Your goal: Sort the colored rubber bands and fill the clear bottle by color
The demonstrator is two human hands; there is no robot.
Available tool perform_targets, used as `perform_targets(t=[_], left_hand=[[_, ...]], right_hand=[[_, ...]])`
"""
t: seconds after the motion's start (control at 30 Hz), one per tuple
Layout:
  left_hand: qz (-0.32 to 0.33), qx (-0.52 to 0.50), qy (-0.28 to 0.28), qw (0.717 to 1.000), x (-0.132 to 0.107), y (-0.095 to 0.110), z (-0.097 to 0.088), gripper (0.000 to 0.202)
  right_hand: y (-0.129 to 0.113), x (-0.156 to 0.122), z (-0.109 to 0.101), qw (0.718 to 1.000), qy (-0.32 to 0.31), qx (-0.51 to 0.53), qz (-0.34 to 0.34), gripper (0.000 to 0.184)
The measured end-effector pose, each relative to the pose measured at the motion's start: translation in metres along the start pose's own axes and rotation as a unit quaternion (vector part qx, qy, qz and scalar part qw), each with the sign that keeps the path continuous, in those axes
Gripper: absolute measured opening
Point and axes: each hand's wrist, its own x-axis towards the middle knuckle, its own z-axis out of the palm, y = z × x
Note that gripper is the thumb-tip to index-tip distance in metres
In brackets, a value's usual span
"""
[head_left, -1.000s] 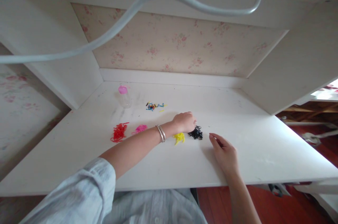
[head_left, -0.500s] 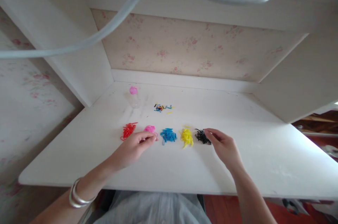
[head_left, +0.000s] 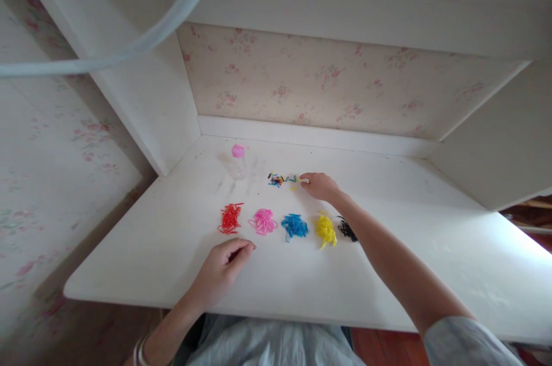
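My right hand (head_left: 321,185) reaches over the desk to the right end of a small mixed pile of coloured rubber bands (head_left: 276,180). Its thumb and index finger are apart, with nothing visible between them. Near the front, my left hand (head_left: 226,268) rests with thumb and fingertips pressed together; whatever may be in the pinch is too small to make out. Beyond it lie separate heaps of red bands (head_left: 230,219), pink bands (head_left: 263,221), blue bands (head_left: 295,227) and yellow bands (head_left: 326,230). Black bands (head_left: 346,229) are partly hidden by my right forearm.
A small clear container with a pink top (head_left: 237,151) stands at the back left of the white desk (head_left: 276,280). A pale cable (head_left: 172,18) crosses the upper left. Side panels and a papered back wall (head_left: 302,79) enclose the desk.
My right hand has moved from the black bands up and left to the mixed pile, its fingers now parted. My left hand has drawn back from the pink bands. The view has shifted.
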Motion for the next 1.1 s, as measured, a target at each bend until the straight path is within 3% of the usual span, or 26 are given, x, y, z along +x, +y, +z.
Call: perform_targets(t=[0.17, 0.33, 0.7, 0.93, 1.1], left_hand=[[0.008, 0.006, -0.013, 1.000, -0.001, 0.000, -0.003, 0.030], [0.020, 0.013, -0.028, 0.999, -0.001, 0.000, -0.003, 0.030], [0.026, 0.024, -0.029, 0.999, -0.002, 0.002, -0.001, 0.032], [0.022, 0.026, -0.024, 0.999, -0.004, 0.007, 0.000, 0.031], [0.022, 0.044, -0.023, 0.999, -0.002, 0.011, 0.004, 0.032]], right_hand=[[-0.007, 0.016, 0.008, 1.000, -0.016, -0.016, 0.020, 0.035], [0.000, 0.012, 0.006, 0.999, -0.028, -0.030, -0.002, 0.030], [0.031, -0.046, -0.019, 0.993, -0.060, -0.015, -0.096, 0.026], [0.035, -0.070, -0.010, 0.988, -0.080, 0.043, -0.124, 0.026], [0.038, -0.083, -0.015, 0.988, -0.023, 0.105, -0.108, 0.027]])
